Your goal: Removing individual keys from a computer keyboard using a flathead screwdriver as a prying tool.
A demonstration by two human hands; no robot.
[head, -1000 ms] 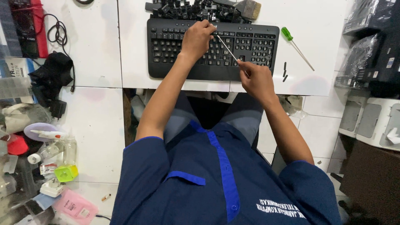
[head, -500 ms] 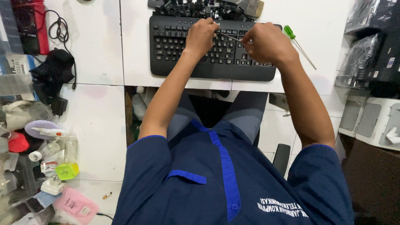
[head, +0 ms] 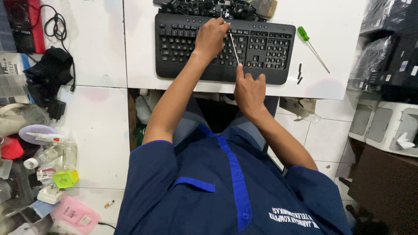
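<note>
The left hand (head: 212, 38) has its grip closed round the top of a thin metal rod tool (head: 234, 48) over the far middle of the flat black plastic keyboard (head: 224, 47), while the right hand (head: 249, 89) steadies the rod's near end with one fingertip, holding nothing. Judging by the heap of loose black keycaps (head: 204, 7) beyond, key removal is under way, needing careful levering. The white table (head: 339, 52) also carries a green-handled screwdriver (head: 312, 46) at right; cluttered white floor tiles lie left.
</note>
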